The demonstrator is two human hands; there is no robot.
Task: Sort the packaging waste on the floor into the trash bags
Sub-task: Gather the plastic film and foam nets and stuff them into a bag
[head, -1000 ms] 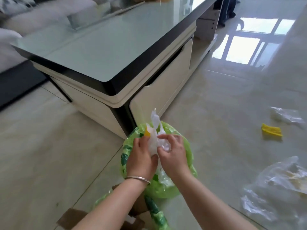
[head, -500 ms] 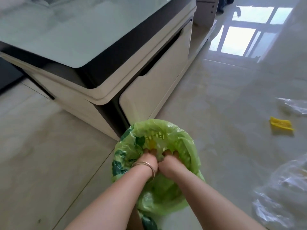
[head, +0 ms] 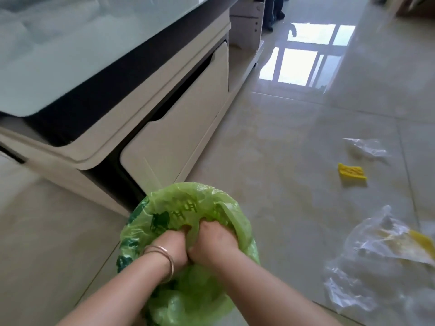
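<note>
Both hands are sunk into the mouth of the green trash bag (head: 188, 292), which sits on the floor against the corner of the low cabinet. The left hand (head: 170, 247), with a bangle at the wrist, and the right hand (head: 215, 243) press side by side, knuckles up and touching each other. The fingers of each curl down and forward into the green film and are hidden past the first joints, so I cannot tell whether either grip has hold of waste, of the bag wall, or of nothing.

The waste left to sort all lies to the right of the grip, so the right hand is the nearer one for each piece. Closest is a large crumpled clear plastic bag (head: 376, 262) with something yellow inside, on the floor near the green bag and apart from it; its long axis appears to run away from the grip, toward the right. Further off, forward and right, lies a small yellow ribbed piece (head: 352, 171), its length roughly across the view. Just beyond it is a smaller clear wrapper (head: 366, 148).

Judging by this, the next reach is rightward across bare tile.
</note>
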